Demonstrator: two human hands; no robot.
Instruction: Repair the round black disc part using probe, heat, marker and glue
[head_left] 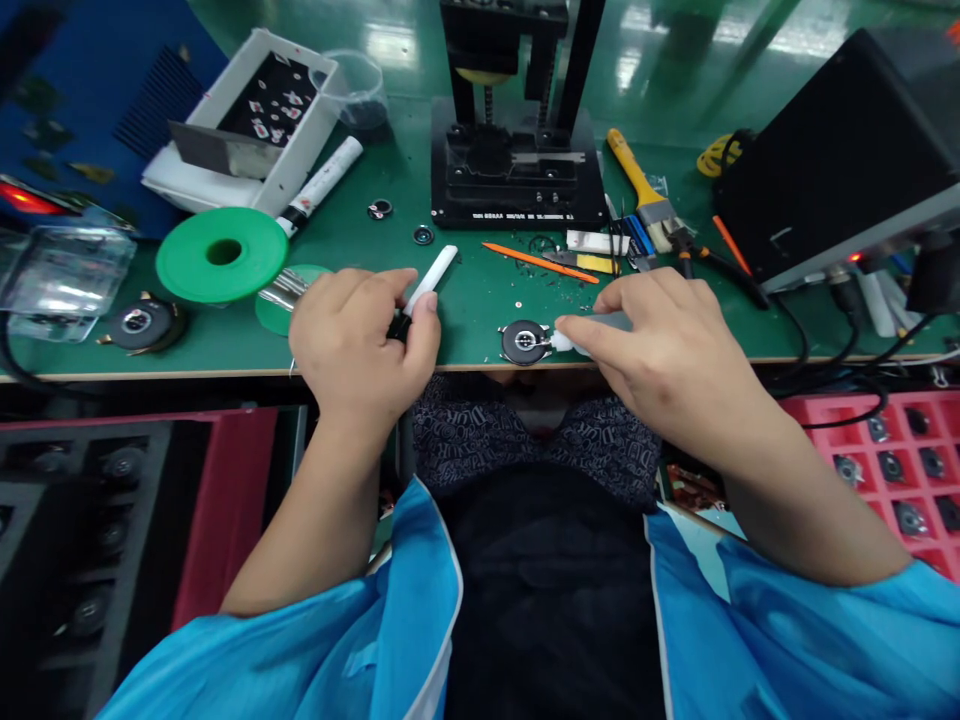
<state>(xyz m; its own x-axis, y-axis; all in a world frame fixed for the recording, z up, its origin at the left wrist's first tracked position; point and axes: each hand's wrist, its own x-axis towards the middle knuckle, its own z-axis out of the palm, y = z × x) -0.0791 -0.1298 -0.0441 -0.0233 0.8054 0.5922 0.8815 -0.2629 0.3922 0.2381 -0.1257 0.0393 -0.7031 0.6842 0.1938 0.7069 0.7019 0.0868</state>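
Note:
Near the table's front edge lies a round black watch case [524,342], back side up, with a pale ring and small contacts in its middle. My right hand [660,345] is closed around a small translucent squeeze bottle [613,321]. Its white nozzle points left, with the thin tip over the watch back; whether it touches cannot be made out. To the left, my left hand [360,345] is closed on a white pen-like tool [434,275] with a black lower part. The tool's white end points up and away, and its other end is hidden in the hand.
A black press stand [517,190] stands at the back. An orange stick [536,262], a yellow-handled brush [637,175] and pliers lie right of centre. Leftward are a green spool [223,254] and a white box [300,130]. A pink compartment tray [885,460] sits lower right.

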